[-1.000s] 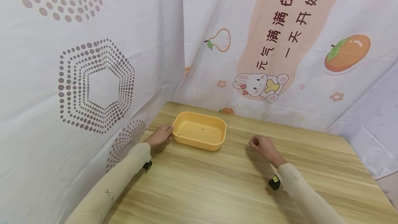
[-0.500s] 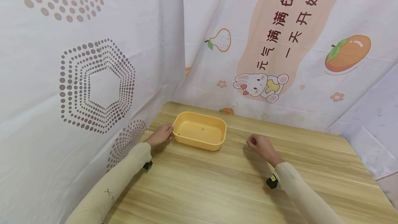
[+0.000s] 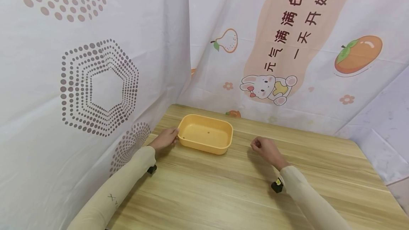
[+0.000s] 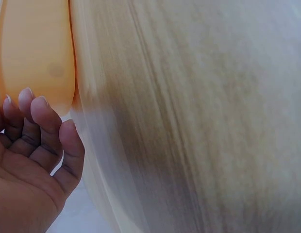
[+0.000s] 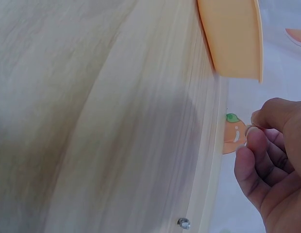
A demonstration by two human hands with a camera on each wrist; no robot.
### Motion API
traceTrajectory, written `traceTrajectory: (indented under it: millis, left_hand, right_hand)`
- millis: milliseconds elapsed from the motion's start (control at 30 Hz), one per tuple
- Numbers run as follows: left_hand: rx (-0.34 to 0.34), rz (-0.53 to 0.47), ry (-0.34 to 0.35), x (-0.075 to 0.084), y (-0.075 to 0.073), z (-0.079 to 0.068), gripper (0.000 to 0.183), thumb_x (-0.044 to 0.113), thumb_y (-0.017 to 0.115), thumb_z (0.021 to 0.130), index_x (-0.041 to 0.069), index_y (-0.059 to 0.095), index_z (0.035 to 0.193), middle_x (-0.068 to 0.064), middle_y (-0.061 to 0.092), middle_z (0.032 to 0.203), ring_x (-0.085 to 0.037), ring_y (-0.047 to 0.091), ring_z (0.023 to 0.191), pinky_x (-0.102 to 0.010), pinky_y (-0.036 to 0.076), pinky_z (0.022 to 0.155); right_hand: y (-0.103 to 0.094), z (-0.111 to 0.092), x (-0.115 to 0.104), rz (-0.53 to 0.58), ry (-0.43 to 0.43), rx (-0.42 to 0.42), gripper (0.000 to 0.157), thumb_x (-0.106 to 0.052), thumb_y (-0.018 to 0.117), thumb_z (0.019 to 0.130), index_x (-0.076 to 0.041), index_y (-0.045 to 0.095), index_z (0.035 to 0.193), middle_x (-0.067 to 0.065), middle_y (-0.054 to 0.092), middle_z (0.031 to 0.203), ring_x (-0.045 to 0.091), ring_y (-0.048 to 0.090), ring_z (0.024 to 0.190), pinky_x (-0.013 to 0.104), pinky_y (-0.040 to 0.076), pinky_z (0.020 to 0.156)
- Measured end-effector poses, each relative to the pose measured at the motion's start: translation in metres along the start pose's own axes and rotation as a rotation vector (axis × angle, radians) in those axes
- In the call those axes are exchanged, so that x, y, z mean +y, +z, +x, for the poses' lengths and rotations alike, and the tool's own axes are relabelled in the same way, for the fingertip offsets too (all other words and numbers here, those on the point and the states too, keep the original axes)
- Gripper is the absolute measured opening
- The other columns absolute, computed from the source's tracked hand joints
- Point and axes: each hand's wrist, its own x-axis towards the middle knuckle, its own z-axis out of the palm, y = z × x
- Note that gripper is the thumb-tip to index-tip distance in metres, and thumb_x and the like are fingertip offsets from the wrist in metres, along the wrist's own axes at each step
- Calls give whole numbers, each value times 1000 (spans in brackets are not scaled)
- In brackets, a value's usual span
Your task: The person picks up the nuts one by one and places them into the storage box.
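A yellow plastic basin (image 3: 204, 149) with rounded corners rests on the wooden table, two tiny dark bits on its floor. My left hand (image 3: 165, 138) holds the basin's left end, fingers curled at the rim. In the left wrist view, those fingers (image 4: 46, 114) overlap the basin's end wall. Right of the basin, my right hand (image 3: 267, 151) hovers over the table. In the right wrist view, its thumb and forefinger pinch a small ring-like piece (image 5: 249, 128), mostly hidden by the fingertips; I cannot tell its kind. A small silvery metal piece (image 5: 183, 223) lies on the table there.
The wooden table (image 3: 204, 194) meets a printed cloth (image 3: 220, 95) at the back. Another white cloth (image 3: 153, 63) hangs close along the left side. A dark wrist device (image 3: 277, 186) sits under the right sleeve.
My right hand has moved slightly left, toward the basin, with its thumb and forefinger still together. The left hand and the basin have stayed in place.
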Motion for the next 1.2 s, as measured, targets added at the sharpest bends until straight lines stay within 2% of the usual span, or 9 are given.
traceTrajectory:
  millis: [333,600,867,1200]
  left_hand:
    - [6,-4,-20,4,0,-3,33,27,36,115,6,59,102,-10,60,83,-17,52,68,-29,45,63]
    - [10,3,-11,5,0,-4,33,27,35,115,7,58,102,-8,58,80,-17,52,67,-29,45,62]
    - [4,11,2,5,-1,-4,34,26,35,115,6,60,103,-9,59,80,-17,52,66,-29,46,63]
    - [-2,23,9,4,-1,-5,34,26,34,115,7,58,101,-9,58,80,-17,51,66,-29,45,63]
  right_hand:
    - [3,6,-3,15,-17,3,8,-10,65,98,-8,72,93,-5,69,81,9,62,74,33,53,69]
    - [4,8,-8,-10,-25,22,7,-11,67,97,-8,73,93,-4,70,81,9,63,74,33,54,69]
    - [3,10,-16,12,-14,11,8,-13,68,97,-9,72,92,-5,69,81,8,62,73,31,53,68]
    - [6,14,-20,-1,-43,19,8,-12,68,97,-10,73,91,-7,69,79,6,61,71,29,52,67]
